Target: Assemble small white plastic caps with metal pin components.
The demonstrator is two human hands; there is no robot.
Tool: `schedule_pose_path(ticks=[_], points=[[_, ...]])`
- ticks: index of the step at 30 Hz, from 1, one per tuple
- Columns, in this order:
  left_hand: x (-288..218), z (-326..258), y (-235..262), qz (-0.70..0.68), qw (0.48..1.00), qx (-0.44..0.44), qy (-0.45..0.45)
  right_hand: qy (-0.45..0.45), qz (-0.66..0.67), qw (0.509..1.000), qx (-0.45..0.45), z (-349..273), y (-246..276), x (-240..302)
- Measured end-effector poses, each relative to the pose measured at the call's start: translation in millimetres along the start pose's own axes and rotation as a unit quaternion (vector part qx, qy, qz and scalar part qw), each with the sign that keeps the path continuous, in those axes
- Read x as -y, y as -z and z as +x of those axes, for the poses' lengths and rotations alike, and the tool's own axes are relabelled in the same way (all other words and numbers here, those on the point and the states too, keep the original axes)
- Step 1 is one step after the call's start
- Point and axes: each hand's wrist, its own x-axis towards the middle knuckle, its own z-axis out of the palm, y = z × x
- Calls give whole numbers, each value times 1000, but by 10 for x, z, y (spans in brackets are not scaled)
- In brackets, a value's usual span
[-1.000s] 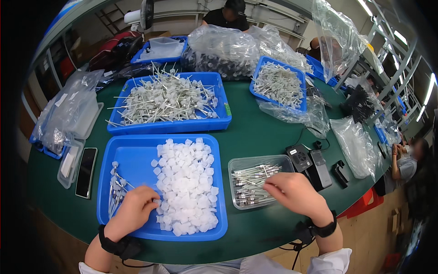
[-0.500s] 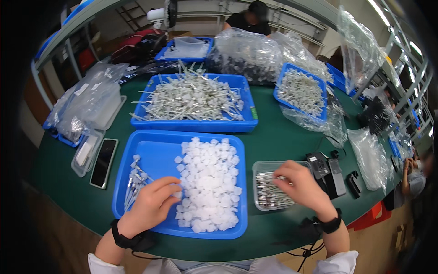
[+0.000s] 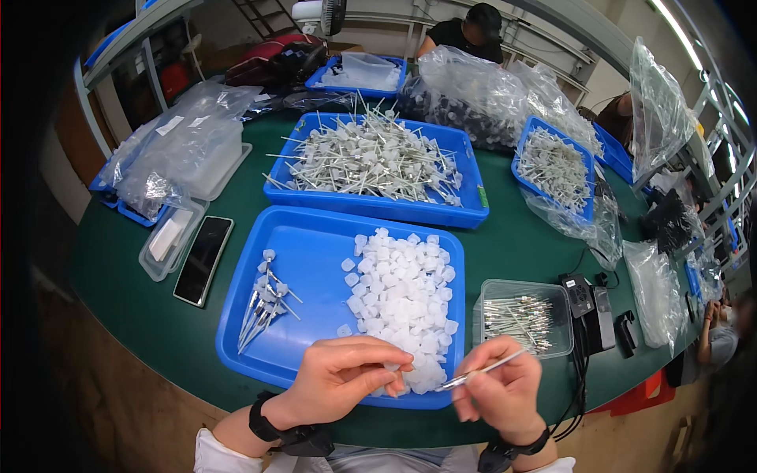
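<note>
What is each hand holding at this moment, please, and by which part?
The right hand pinches a thin metal pin near its middle. The left hand pinches a small white cap at its fingertips; the exact hold is hidden.

Open passage exists on the bare floor of the near blue tray, between the small bundle of finished pins at its left and the heap of white caps at its right. The left hand and right hand occupy the tray's near edge. A strip of green table runs free between the near tray and the clear pin box. Rightward reach is blocked by a black device with cables and clear bags. Leftward, a phone and a clear lidded box obstruct. The far tray of assembled parts appears to lie just beside the near one; any gap cannot be confirmed.
</note>
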Motion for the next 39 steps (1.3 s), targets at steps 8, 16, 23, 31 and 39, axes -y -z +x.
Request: schedule_pose_path(ticks=[8,16,23,31,39], points=[[65,49,-45,-6,999,-18,28,13,32,999,2,43,76,-364],[128,-7,33,-102,993,34,42,37,-11,999,-6,-23,56,-321],[154,11,22,-181,982,43,41,114,-126,985,-12,-48,21,-356],[182,15,16,-290,938,94,163,85,-197,976,34,8,6,-305],[202,-11,-86,-145,987,-6,62,12,-61,998,30,15,-80,-396]])
